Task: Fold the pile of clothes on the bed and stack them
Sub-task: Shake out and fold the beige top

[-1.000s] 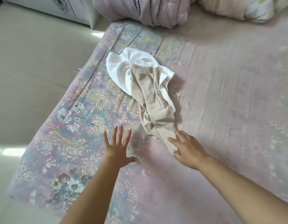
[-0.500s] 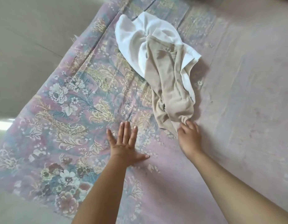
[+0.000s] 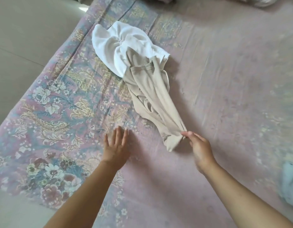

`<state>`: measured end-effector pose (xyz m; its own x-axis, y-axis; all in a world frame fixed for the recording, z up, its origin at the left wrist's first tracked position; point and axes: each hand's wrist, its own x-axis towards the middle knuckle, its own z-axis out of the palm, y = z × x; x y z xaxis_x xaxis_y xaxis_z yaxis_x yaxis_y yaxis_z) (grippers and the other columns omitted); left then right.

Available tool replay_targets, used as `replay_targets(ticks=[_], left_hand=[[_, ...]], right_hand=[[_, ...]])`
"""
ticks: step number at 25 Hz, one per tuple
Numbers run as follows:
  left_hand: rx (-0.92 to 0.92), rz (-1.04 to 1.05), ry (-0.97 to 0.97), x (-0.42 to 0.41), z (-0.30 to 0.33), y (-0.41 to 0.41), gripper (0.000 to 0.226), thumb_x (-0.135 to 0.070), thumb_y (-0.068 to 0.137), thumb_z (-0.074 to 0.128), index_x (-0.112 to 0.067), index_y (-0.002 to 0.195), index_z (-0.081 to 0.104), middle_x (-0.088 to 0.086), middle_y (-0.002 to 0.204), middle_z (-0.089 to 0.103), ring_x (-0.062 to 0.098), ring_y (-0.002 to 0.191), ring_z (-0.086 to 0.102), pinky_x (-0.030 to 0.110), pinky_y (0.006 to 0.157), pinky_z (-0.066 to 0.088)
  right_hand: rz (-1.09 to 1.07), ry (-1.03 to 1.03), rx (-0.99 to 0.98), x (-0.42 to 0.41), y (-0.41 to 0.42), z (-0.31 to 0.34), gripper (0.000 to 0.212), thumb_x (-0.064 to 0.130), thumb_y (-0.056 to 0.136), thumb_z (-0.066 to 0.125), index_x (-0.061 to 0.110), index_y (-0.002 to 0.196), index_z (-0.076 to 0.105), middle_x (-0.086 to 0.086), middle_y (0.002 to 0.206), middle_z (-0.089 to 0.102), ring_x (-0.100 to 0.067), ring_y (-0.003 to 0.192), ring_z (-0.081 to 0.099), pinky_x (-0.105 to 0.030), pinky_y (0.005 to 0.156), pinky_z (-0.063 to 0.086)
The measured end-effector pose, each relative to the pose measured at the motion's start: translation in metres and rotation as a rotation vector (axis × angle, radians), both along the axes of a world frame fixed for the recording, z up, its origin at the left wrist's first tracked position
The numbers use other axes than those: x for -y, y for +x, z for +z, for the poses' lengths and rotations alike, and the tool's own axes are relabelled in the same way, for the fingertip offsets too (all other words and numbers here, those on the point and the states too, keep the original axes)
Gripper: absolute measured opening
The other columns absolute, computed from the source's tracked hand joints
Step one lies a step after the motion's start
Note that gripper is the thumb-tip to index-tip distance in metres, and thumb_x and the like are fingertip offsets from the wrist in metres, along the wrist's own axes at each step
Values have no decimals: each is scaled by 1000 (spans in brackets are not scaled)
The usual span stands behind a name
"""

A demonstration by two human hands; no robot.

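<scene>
Mid-frame on the floral bed sheet (image 3: 57,112): beige garment (image 3: 152,96) crumpled over a white garment (image 3: 119,45). Right hand (image 3: 200,148) pinching the beige garment's near end; left hand (image 3: 115,145) flat on the sheet, fingers straight, well apart from both garments.

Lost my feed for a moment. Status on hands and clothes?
Right hand pinches the beige garment. Left hand open on the bed. White garment unfolded beneath. Nothing in the way.
</scene>
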<state>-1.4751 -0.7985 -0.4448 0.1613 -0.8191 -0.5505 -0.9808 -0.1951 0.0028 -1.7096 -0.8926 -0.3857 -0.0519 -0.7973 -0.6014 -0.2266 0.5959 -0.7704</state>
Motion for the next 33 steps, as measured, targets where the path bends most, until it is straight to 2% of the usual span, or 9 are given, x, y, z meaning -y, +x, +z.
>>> replay_targets(ticks=[4, 8, 11, 13, 16, 21, 28, 31, 33], left_hand=[[-66, -147, -216, -25, 6, -63, 102, -33, 52, 90, -2, 135, 38, 26, 129, 56, 38, 116, 58, 58, 89, 48], [-127, -284, -375, -28, 8, -130, 92, -28, 55, 88, -4, 129, 39, 24, 123, 61, 36, 109, 63, 53, 86, 51], [-159, -362, -462, -15, 5, -172, 85, -24, 56, 88, -5, 125, 42, 22, 119, 63, 35, 104, 65, 50, 84, 53], [-186, -400, -525, -4, 2, -191, 79, -21, 59, 86, -4, 125, 46, 21, 118, 63, 34, 103, 65, 48, 85, 53], [-239, -440, -655, 15, 1, -211, 62, -17, 66, 81, -5, 120, 53, 17, 112, 64, 32, 99, 64, 42, 82, 54], [-295, -335, -732, 11, 12, -232, 37, -24, 86, 44, -9, 118, 51, 16, 111, 63, 31, 99, 63, 40, 80, 53], [-640, -205, -867, 66, 138, -217, 45, -26, 87, 58, -9, 126, 45, 23, 120, 55, 35, 109, 54, 47, 90, 48], [-741, -226, -845, 97, 258, -206, 81, -39, 76, 71, 2, 139, 38, 25, 133, 45, 28, 125, 42, 30, 105, 35], [-894, -152, -612, 108, 335, -205, 102, -28, 69, 83, -2, 147, 23, 12, 135, 48, 14, 125, 43, 12, 101, 31]], right_hand=[[-331, 244, 118, -28, -109, 5, 18, 6, 94, 48, 12, 88, 64, 4, 113, 54, -7, 103, 53, -22, 93, 28], [-523, 376, 141, -52, -200, -10, 26, 9, 98, 37, 8, 116, 56, -4, 125, 46, -18, 137, 34, -29, 105, 26], [-492, 367, 149, -61, -221, -23, 33, 12, 99, 41, 3, 129, 51, -4, 123, 49, -16, 127, 41, -33, 108, 28], [-339, 282, -73, -69, -218, -35, 26, 18, 95, 54, 2, 114, 60, -3, 102, 58, -17, 101, 52, -27, 86, 43], [-182, 232, -256, -76, -204, -55, 23, 17, 79, 76, 1, 87, 61, -3, 73, 58, -14, 64, 53, -19, 48, 38], [-209, 214, -456, -50, -193, -55, 27, 12, 80, 66, 13, 59, 50, -4, 62, 50, -19, 65, 50, -28, 57, 34], [518, -203, -232, 23, -192, 119, 25, 10, 97, 50, 2, 73, 52, -1, 65, 38, -7, 60, 33, -19, 50, 26], [665, -300, -162, 50, -172, 240, 29, 16, 93, 60, -7, 76, 58, -14, 65, 49, -6, 65, 41, -23, 59, 31], [690, -365, -93, 59, -158, 314, 20, 20, 86, 68, 0, 81, 70, -12, 73, 63, -9, 73, 49, -26, 67, 38]])
